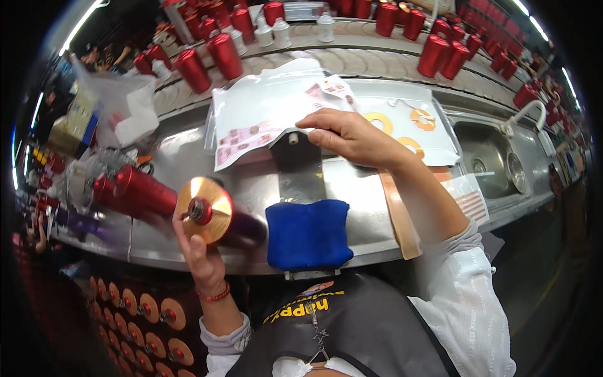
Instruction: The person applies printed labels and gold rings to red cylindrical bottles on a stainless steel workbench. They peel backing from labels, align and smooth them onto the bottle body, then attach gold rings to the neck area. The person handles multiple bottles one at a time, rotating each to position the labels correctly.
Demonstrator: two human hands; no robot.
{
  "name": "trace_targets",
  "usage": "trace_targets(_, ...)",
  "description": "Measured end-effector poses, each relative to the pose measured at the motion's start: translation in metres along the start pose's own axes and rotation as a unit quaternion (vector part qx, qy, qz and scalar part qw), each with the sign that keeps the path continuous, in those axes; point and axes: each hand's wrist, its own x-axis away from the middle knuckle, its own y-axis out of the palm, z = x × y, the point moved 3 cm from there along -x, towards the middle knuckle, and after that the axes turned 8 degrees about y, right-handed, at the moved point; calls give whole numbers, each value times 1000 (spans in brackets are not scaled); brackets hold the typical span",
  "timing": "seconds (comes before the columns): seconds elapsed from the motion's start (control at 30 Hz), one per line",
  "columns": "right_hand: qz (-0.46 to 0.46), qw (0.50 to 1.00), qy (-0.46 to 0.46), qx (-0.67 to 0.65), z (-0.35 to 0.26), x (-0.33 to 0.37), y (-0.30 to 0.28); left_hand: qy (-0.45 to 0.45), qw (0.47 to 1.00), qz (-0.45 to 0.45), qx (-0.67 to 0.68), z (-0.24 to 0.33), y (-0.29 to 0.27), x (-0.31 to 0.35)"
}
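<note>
My left hand (202,261) is wrapped round the near end of a metal cylinder (218,210). A gold end disc with a red centre stub faces up towards me, and the dark red body slants away to the right. My right hand (352,135) reaches over the far part of the worktop. Its thumb and fingertips close in a pinch at the near edge of a sheet of pink-printed decals (248,139), on a white tray; whatever lies between them is too small to tell. Below stands a dark bracket (295,154) with a white peg. Nearer me lies a blue padded cloth (309,235).
Gold ring-shaped decals (411,146) lie on a second white tray (443,135). A metal sink (493,157) is at the right. Red cylinders (147,191) lie at the left, and more stand along the conveyor (364,60). Disc-ended pieces (147,305) fill a rack below left.
</note>
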Motion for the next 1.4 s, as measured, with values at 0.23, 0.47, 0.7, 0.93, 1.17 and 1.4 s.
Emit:
trace_targets(0.23,-64,995,-41,-69,-39,-12,92,-16,999,-26,36,11,25,-10)
trace_targets(0.47,-17,986,-23,-163,-61,-21,117,-36,996,-20,79,13,22,-9)
trace_targets(0.7,-43,945,49,-319,-59,-16,128,-36,994,-10,98,13,19,-11)
trace_targets(0.93,-58,941,37,-332,-61,-16,129,-39,996,-12,85,13,20,-12)
trace_targets(1.17,-54,943,63,-321,-66,-18,131,-43,995,-14,93,13,19,-13)
trace_targets(1.4,-57,940,78,-327,-67,-18,130,-81,990,13,118,18,18,-19)
